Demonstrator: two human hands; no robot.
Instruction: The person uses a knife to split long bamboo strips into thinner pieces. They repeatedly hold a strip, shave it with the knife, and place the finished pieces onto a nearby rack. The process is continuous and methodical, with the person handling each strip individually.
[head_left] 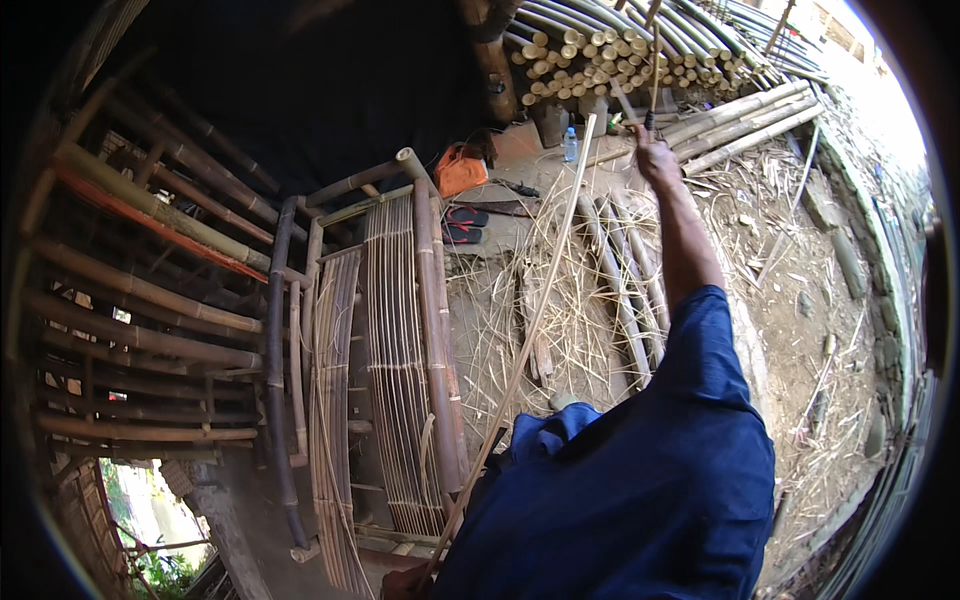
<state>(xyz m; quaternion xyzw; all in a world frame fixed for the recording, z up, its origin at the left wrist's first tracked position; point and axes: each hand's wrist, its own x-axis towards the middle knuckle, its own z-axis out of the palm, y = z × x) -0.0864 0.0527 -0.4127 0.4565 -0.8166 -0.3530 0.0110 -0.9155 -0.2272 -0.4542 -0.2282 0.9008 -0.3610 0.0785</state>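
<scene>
My right arm stretches out toward the far side, and my right hand (pixel 655 160) is closed on what looks like a knife, its pale flat blade (pixel 623 102) pointing up and left. A thin brown rod or cord with a dark end (pixel 649 120) shows just above that fist; I cannot tell whether it is gripped too. At the lower edge, my left hand (pixel 405 582) is partly cut off and appears closed around the lower end of a long split bamboo strip (pixel 545 310). This strip slants upward, its far end near the knife.
Left of me stands a bamboo bench (pixel 400 330) with a slatted seat, beside a bamboo-pole frame (pixel 150 335). Thin shavings (pixel 490 330) and short poles (pixel 612 290) litter the ground. Farther off are sandals (pixel 464 225), an orange bag (pixel 461 170), a bottle (pixel 570 145) and stacked bamboo (pixel 600 60).
</scene>
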